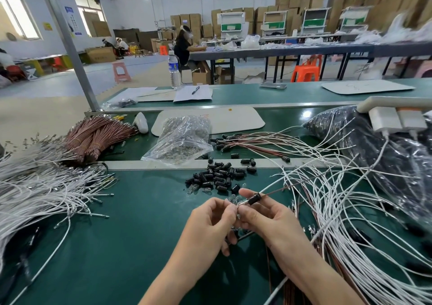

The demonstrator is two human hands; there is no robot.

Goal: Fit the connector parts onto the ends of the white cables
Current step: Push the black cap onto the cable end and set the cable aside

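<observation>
1. Plastic part in work: black cylindrical connector sleeve (254,199), threaded on a thin cable end (243,203), near centre, above the green bench mat (117,234).
2. Grip state: the right hand (264,220) has its fingers curled and holds the sleeve between thumb and forefinger. The left hand (210,222) pinches the cable tip just left of the sleeve. What else sits in that pinch is too small to tell.
3. Fault risk, slip: the sleeve is small and smooth. A loosened pinch would probably let it slide back along the cable or drop into the loose pile of black sleeves (217,176) just beyond the hands.
4. Fault risk, damage: pushing off-axis would likely bend the cable tip, so that the sleeve seats crooked or not at all.
5. Fault risk, snag: the held cable runs right into the tangled spread of white cables (339,211). A pull could drag neighbouring cables along.
6. Surroundings:
   - Heap of unfitted white cables (35,187), left.
   - Bundled brown cables (98,136), far left.
   - Clear plastic bag of small parts (184,138), far centre.
   - Large clear bag of dark parts (385,152), right.
   - White power strip (397,117), lying over the large bag.
7. Obstruction: small clear glass bulbs (194,189) lie beside the sleeve pile, close to the hands, and could be knocked away.
</observation>
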